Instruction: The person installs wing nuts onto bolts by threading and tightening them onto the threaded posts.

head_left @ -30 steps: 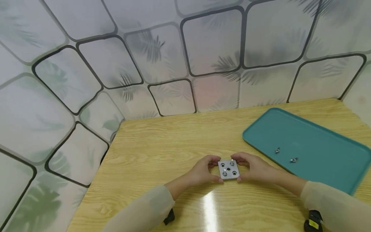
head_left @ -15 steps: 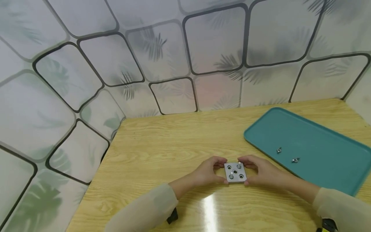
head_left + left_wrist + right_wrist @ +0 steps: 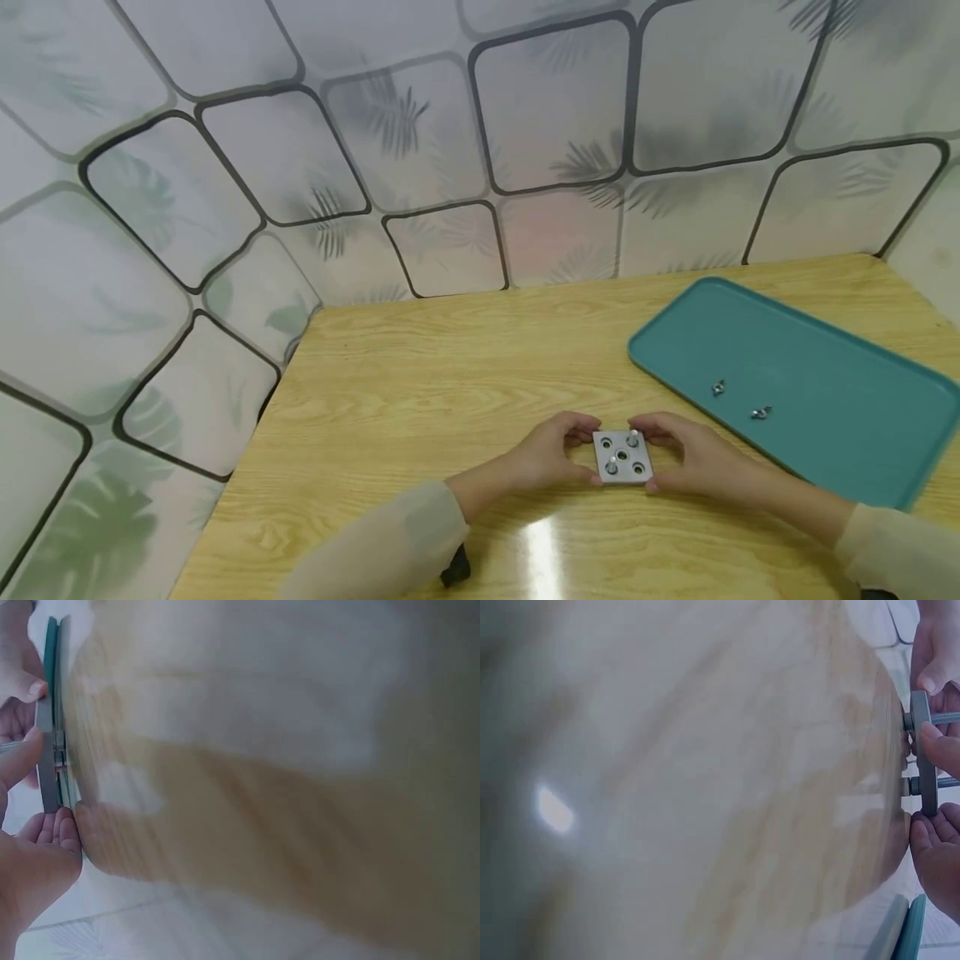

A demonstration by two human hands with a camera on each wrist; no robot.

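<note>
A square metal plate [image 3: 626, 473] with round holes is held between both hands over the table in the head view. Two bolts [image 3: 949, 718] pass through it: their shafts point up, their heads sit below the plate. My left hand [image 3: 551, 454] grips its left side, thumb at the near corner and fingers at the far one. On the opposite side my right hand [image 3: 697, 460] holds it the same way. The left wrist view shows the plate [image 3: 46, 780] edge-on between the hands. Whether the bolt heads touch the table cannot be told.
A teal tray [image 3: 825, 358] lies at the right of the wooden table [image 3: 420, 367]. On it are two small metal pieces that look like wing nuts, one nearer the left edge [image 3: 718, 387], the other wing nut [image 3: 761, 413] closer to me. A patterned wall [image 3: 562, 233] stands behind.
Both hands have carried the plate rightward and slightly closer to me, still gripping it by its sides. The tray and the small pieces on it have stayed put.
</note>
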